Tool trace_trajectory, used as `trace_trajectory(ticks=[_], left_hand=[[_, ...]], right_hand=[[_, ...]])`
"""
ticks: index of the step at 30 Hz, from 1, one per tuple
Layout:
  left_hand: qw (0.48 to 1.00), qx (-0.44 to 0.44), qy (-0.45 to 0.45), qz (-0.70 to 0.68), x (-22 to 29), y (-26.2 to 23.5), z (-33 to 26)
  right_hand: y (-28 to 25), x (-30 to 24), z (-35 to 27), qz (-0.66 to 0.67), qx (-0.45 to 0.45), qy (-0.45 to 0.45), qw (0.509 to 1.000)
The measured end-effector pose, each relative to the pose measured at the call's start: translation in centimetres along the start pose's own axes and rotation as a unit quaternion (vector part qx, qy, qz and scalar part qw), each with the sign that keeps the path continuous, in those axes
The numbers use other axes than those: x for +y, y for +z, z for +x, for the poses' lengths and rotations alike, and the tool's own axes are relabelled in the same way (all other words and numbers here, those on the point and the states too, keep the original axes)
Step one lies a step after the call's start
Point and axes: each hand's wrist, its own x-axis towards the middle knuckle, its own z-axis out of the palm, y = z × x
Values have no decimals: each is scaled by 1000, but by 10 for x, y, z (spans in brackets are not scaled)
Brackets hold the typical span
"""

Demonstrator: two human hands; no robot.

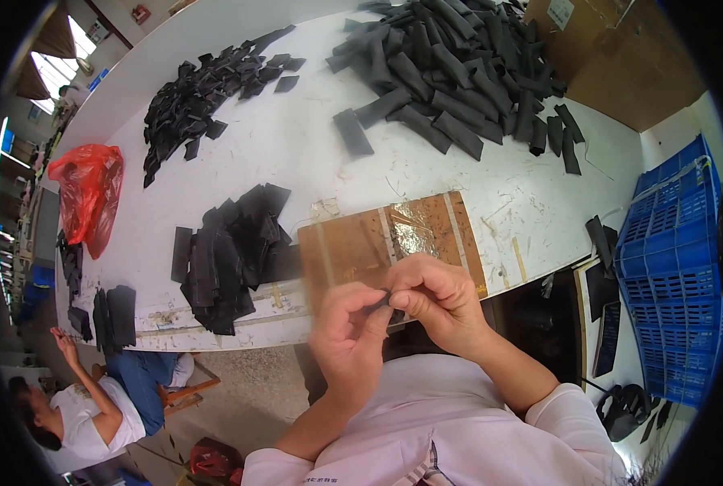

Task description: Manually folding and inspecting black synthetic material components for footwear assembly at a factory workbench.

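Note:
Both my hands meet just above the near edge of a brown board (345,247), which has pale tape strips across it. My left hand (349,324) is closed, its thumb and finger pinching a small piece of black material (388,299). From the other side my right hand (442,301) grips the same piece between thumb and fingertips. Most of the piece is hidden by my fingers, so its shape does not show. Left of the board lies a pile of flat black fabric-like strips (228,251).
Thick rolled black pieces (434,73) are heaped at the back, beside a cardboard box (620,69). Smaller black pieces (199,101) lie far left, near a red plastic bag (90,194). A blue crate (673,275) stands right. Another person (94,413) sits at lower left.

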Motion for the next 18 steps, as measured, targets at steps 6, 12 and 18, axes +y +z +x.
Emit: trace_trajectory(ticks=[6, 12, 18], left_hand=[[944, -23, -111, -311, 42, -2, 29], [680, -225, -195, -670, 50, -16, 62], [701, -187, -241, -645, -6, -15, 75]], right_hand=[[0, -33, 29, -72, 14, -62, 995], [-11, -56, 66, 145, -94, 121, 977], [-18, 5, 62, 312, -73, 230, 919]])
